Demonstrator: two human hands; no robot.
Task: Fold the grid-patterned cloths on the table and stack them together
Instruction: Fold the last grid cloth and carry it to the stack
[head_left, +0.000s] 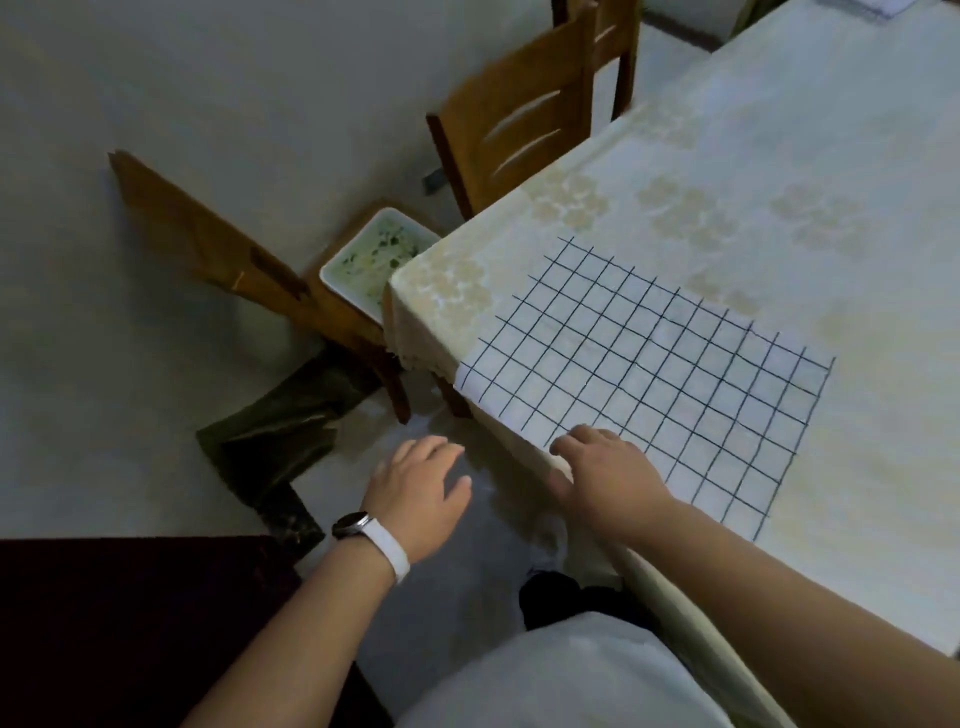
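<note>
Tablecloth (779, 156) bore 1 flat grid-patterned cloth (649, 374); right hand (608, 473) rested open on its near edge, left hand (421, 488) open, empty; first fold apparently next.

Wooden chairs (524, 114) on pale floor (156, 104)

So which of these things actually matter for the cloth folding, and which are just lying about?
Part of the job:
- grid-patterned cloth, flat near the table's corner
- right hand, on its near edge
- left hand, off the table, empty
- table

Just lying about:
- white dish on a chair seat
- wooden chair
- wristwatch
</note>
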